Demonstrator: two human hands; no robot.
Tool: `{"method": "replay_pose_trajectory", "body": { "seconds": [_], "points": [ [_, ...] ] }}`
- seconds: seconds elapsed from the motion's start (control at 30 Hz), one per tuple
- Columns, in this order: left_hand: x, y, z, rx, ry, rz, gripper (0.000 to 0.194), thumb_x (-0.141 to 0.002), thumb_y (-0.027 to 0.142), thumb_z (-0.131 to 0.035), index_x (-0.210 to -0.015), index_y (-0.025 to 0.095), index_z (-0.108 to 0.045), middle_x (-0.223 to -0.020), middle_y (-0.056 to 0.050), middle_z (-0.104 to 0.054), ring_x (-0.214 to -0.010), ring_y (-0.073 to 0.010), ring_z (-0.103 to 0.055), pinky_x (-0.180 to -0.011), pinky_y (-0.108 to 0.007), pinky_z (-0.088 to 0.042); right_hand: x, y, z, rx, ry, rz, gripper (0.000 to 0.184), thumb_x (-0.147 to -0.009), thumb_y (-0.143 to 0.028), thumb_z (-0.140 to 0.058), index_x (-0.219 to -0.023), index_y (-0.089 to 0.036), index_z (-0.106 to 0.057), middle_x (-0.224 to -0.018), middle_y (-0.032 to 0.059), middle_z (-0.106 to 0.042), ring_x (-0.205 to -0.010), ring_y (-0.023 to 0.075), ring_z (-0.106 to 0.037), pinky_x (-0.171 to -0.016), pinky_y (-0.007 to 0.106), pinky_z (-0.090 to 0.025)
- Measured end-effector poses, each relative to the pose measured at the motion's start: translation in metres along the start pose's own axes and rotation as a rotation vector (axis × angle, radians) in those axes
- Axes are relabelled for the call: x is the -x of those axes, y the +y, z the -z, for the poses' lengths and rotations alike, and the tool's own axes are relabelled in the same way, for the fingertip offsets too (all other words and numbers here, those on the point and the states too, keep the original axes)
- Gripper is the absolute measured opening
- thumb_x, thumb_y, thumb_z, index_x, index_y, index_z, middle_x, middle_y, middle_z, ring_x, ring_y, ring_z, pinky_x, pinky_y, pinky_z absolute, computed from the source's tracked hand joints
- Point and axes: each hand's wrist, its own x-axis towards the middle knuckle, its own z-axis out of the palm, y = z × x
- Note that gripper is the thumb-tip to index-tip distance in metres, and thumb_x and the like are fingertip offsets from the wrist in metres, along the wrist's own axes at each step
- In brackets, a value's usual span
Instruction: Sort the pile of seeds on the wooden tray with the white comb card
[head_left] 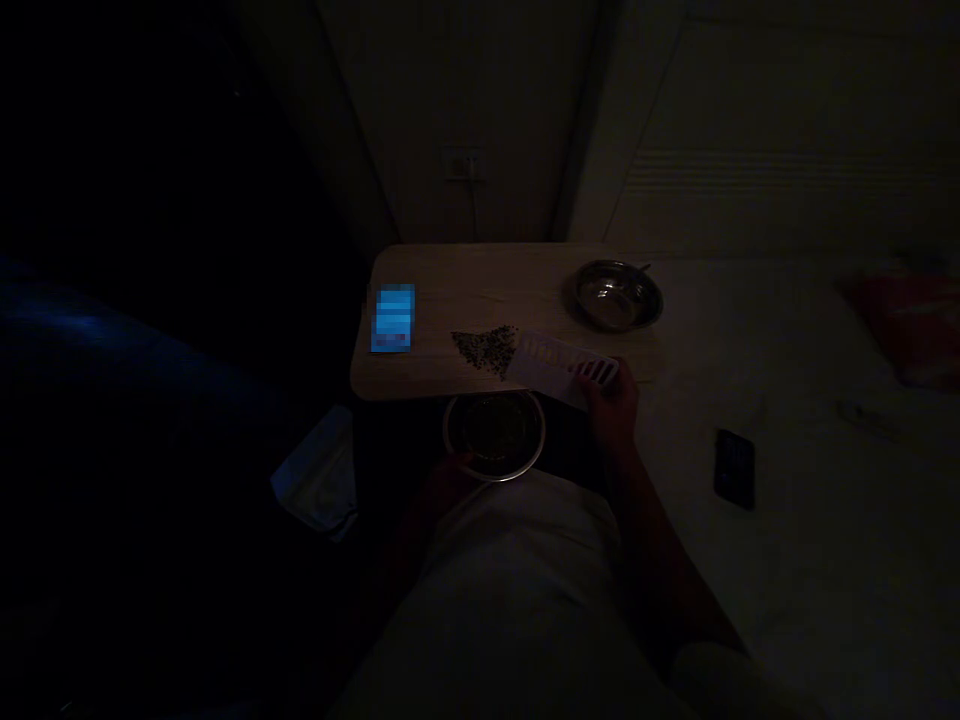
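The scene is very dark. My left hand (pixel 452 472) grips the near left rim of a round metal bowl (pixel 542 440), tucked against the table's front edge; the bowl's contents are too dim to make out. In my right hand (pixel 613 405) is a pale slotted plastic piece (pixel 546 372), lying tilted across the front edge of the table, my fingers closed around its right end. Its left end touches a scattered patch of small dark seeds or beans (pixel 486 350) on the small wooden table (pixel 465 270).
A second metal bowl (pixel 617 297) with a utensil handle stands at the table's back right. A lit, blurred screen (pixel 394 318) is at the left. On the pale surface to the right lie a dark phone (pixel 735 468) and a red packet (pixel 911 325). A wall socket (pixel 463 163) holds a cable.
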Motion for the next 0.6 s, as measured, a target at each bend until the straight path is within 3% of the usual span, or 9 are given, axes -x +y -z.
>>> {"method": "replay_pose_trajectory", "body": {
  "seconds": [0.13,0.23,0.4,0.5,0.6],
  "points": [
    [-0.002,0.004,-0.011,-0.046,0.108,0.026,0.013,-0.069,0.026,-0.075,-0.077,0.017,-0.073,-0.081,-0.011,-0.077,-0.096,-0.0364,-0.071,-0.094,-0.047,-0.049,0.0,-0.001,0.001,-0.006,-0.011,0.003,0.02,-0.078,-0.031,-0.072,-0.089,-0.021,-0.059,-0.079,-0.0015,-0.062,-0.074,0.0148,-0.056,-0.071,0.029,-0.046],
    [-0.002,0.005,-0.013,-0.058,0.131,0.018,0.009,-0.067,0.022,-0.076,-0.072,0.017,-0.072,-0.077,-0.009,-0.077,-0.094,-0.0348,-0.071,-0.093,-0.045,-0.049,0.0,0.0,0.001,-0.004,-0.019,-0.002,0.02,-0.078,-0.032,-0.072,-0.088,-0.021,-0.059,-0.08,-0.0016,-0.062,-0.073,0.0146,-0.055,-0.07,0.029,-0.046],
    [0.001,0.0,0.001,-0.105,0.133,-0.084,0.01,-0.069,0.021,-0.078,-0.077,0.019,-0.075,-0.085,-0.007,-0.079,-0.105,-0.0358,-0.069,-0.095,-0.043,-0.049,0.001,0.002,0.002,-0.007,-0.033,-0.009,0.02,-0.078,-0.031,-0.073,-0.087,-0.021,-0.058,-0.079,-0.0019,-0.06,-0.073,0.0146,-0.054,-0.069,0.029,-0.044],
    [-0.003,-0.002,0.01,-0.111,0.169,-0.121,0.017,-0.064,0.011,-0.079,-0.078,0.02,-0.075,-0.08,-0.004,-0.078,-0.11,-0.032,-0.067,-0.099,-0.037,-0.046,0.0,0.003,0.003,-0.007,-0.022,-0.012,0.02,-0.078,-0.032,-0.072,-0.088,-0.021,-0.059,-0.079,-0.0018,-0.061,-0.072,0.0147,-0.055,-0.07,0.029,-0.045],
    [-0.009,-0.001,0.01,-0.107,0.16,-0.054,0.008,-0.068,0.019,-0.077,-0.075,0.018,-0.074,-0.075,-0.007,-0.077,-0.098,-0.0317,-0.071,-0.093,-0.04,-0.05,-0.001,0.004,0.005,-0.005,0.013,-0.016,0.02,-0.077,-0.032,-0.072,-0.088,-0.02,-0.059,-0.079,-0.0016,-0.061,-0.074,0.0147,-0.056,-0.071,0.029,-0.046]
  ]
}}
